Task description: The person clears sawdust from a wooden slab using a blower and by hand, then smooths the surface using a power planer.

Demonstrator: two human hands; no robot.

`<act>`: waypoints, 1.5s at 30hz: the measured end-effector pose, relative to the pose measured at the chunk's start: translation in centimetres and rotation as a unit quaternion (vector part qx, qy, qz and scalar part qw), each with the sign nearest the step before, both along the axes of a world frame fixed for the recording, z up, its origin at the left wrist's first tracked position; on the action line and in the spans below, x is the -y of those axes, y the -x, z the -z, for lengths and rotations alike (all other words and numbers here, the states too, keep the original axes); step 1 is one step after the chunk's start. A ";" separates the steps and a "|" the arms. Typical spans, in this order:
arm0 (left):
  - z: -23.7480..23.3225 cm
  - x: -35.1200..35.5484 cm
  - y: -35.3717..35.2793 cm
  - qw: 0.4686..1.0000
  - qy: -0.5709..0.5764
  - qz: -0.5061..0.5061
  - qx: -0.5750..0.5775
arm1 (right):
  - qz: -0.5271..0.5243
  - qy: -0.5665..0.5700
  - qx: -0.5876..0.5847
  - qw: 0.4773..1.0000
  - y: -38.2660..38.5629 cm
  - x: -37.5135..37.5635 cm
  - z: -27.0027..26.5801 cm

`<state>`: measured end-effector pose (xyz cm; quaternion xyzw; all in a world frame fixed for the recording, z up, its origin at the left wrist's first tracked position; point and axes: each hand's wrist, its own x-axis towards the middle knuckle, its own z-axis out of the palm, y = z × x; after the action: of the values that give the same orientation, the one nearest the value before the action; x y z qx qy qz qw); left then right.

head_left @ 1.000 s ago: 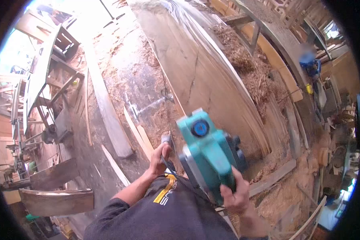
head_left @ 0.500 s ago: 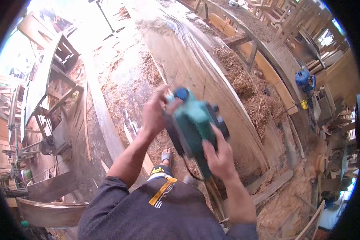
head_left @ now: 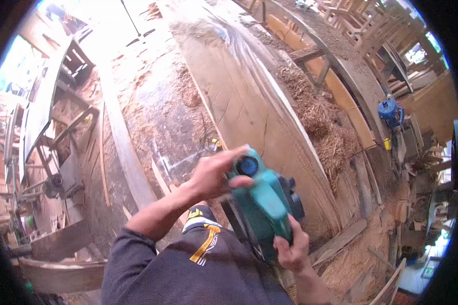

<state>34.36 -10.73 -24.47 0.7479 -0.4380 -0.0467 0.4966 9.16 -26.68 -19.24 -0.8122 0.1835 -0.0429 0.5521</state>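
Observation:
A teal electric planer (head_left: 268, 201) with a dark blue round front knob rests over the near end of a wide, dark-grained wooden slab (head_left: 239, 101). At its front, my left hand (head_left: 213, 175) closes around the knob area, with the thumb below the knob and the fingers over the top. My right hand (head_left: 293, 246) is wrapped around the rear handle. The planer's sole and its contact with the slab are hidden from above.
Curled shavings (head_left: 310, 117) lie along the slab's right side. A long board (head_left: 122, 134) lies on the dusty ground to the left. Wooden frames (head_left: 56, 112) stand further left. At the right is a blue power tool (head_left: 389, 112). Chair frames (head_left: 356, 25) are stacked at the back right.
The planer and both hands have come back toward my body along the slab. My left hand has closed in around the front knob; my right hand keeps the rear handle.

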 end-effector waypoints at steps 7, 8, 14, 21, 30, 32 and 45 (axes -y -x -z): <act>17.8 -10.9 -2.5 0.902 -0.034 -0.398 -0.162 | -0.031 0.044 0.140 0.989 -24.1 -1.1 0.9; 19.6 -12.0 -1.6 0.894 -0.033 -0.398 -0.201 | -0.030 0.057 0.139 0.988 -27.8 -1.4 0.8; 17.3 -12.4 -2.4 0.871 0.032 -0.448 -0.200 | -0.052 0.031 0.095 0.994 -36.8 -1.5 1.5; 4.7 -5.5 -1.9 0.938 0.058 -0.329 -0.089 | -0.023 0.004 0.080 0.997 -13.8 -0.4 1.0; -1.4 3.5 1.8 0.963 -0.215 0.162 0.002 | -0.013 0.002 0.003 1.000 7.8 2.0 2.5; -0.6 3.0 -2.4 0.969 -0.166 0.176 0.044 | -0.011 0.026 0.020 0.999 3.7 1.2 2.6; 20.3 -11.4 -5.4 0.891 -0.050 -0.413 -0.184 | -0.021 0.028 0.157 0.987 -35.5 -2.7 2.3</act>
<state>39.79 0.67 -44.80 0.8633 0.0126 0.0036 0.5045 44.64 -23.93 -21.51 -0.8144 0.0760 -0.1633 0.5517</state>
